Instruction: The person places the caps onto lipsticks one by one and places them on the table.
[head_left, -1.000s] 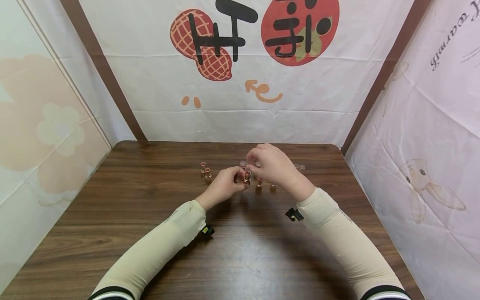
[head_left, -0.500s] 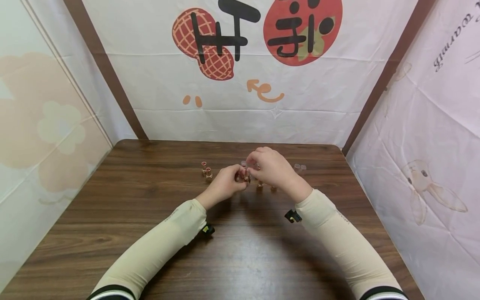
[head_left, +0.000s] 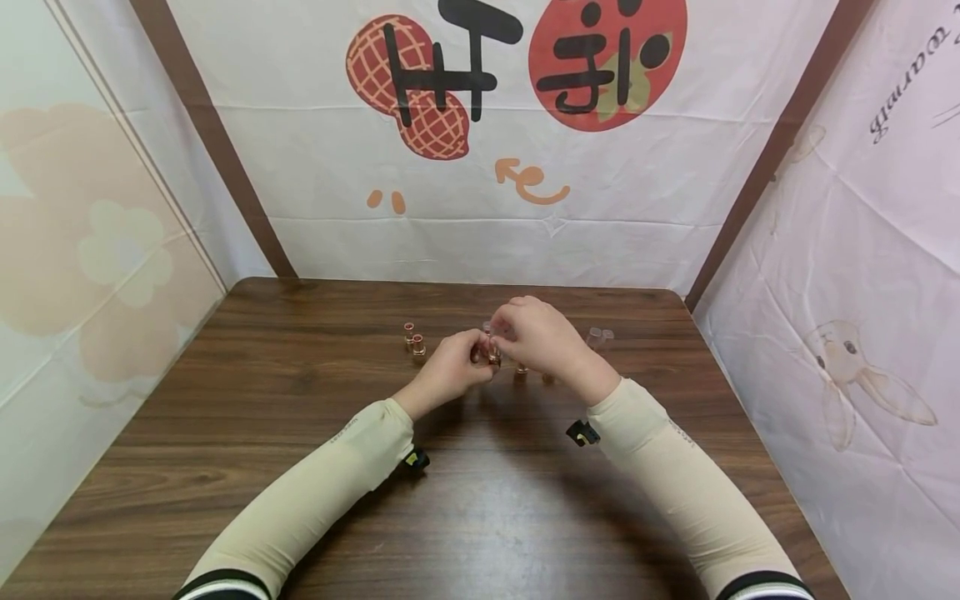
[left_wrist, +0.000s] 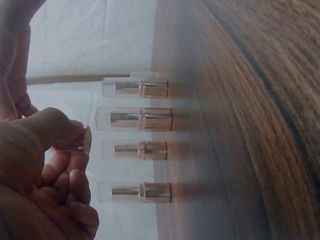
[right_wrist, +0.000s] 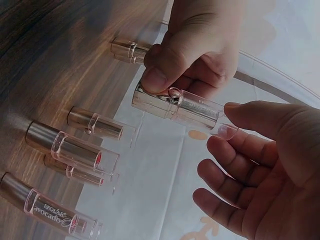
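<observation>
My left hand (head_left: 448, 368) grips the gold base of a lipstick (right_wrist: 157, 104), its thumb pressed on the metal in the right wrist view. A clear cap (right_wrist: 228, 120) sits around the lipstick's upper tube. At the cap's end, my right hand (right_wrist: 265, 160) pinches it between thumb and index finger, the other fingers loosely bent. In the left wrist view the left hand (left_wrist: 45, 165) hides most of the held lipstick. Close beside the hands stand several upright lipsticks with clear caps, among them one lipstick (left_wrist: 135, 119) and another printed lipstick (right_wrist: 50, 212).
Two lipsticks without visible caps, one gold lipstick (head_left: 408, 335) and its neighbour (head_left: 418, 347), stand left of the hands. Loose clear caps (head_left: 595, 336) are to the right. A brown wooden table (head_left: 480, 517) meets a printed cloth wall (head_left: 480, 250) at the back.
My right hand has come down slightly, bringing the clear cap over the lipstick's upper tube. The left hand has stayed nearly still, holding the base.
</observation>
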